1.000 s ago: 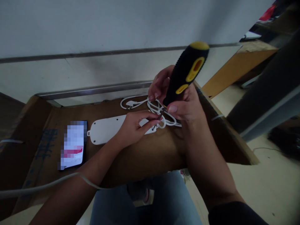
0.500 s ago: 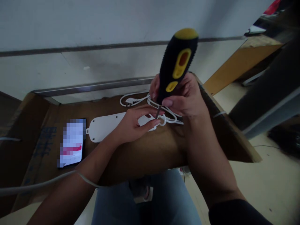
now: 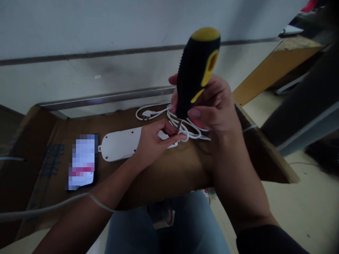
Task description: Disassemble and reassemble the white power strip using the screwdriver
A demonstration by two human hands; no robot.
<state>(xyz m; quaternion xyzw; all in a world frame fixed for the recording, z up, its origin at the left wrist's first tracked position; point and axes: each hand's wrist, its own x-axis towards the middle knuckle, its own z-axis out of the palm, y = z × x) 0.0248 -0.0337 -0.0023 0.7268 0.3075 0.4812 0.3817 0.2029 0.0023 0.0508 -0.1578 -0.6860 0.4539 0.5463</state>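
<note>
A screwdriver (image 3: 194, 70) with a thick black and yellow handle stands tilted, its shaft pointing down. My right hand (image 3: 212, 106) is closed round the lower handle. My left hand (image 3: 156, 141) pinches the shaft near its tip between thumb and forefinger; whether a screw is also there is hidden. Beneath that hand lies a white power strip (image 3: 118, 144), back side up, with dark screw holes and a hanging tab at its left end. Its right end is partly covered by my fingers. The white cord (image 3: 196, 134) lies looped at the right, and its plug (image 3: 148, 114) rests behind the strip.
The strip lies in an opened cardboard box (image 3: 169, 173) across my lap. A phone (image 3: 83, 162) with a lit, blurred screen is at the left. A pale cable (image 3: 53, 204) crosses over my left forearm. Behind the box is a metal-edged panel (image 3: 106, 97).
My right hand has turned the screwdriver, so its yellow inlay now faces further right. The left fingers have closed in a little at the shaft. The strip stays in place.
</note>
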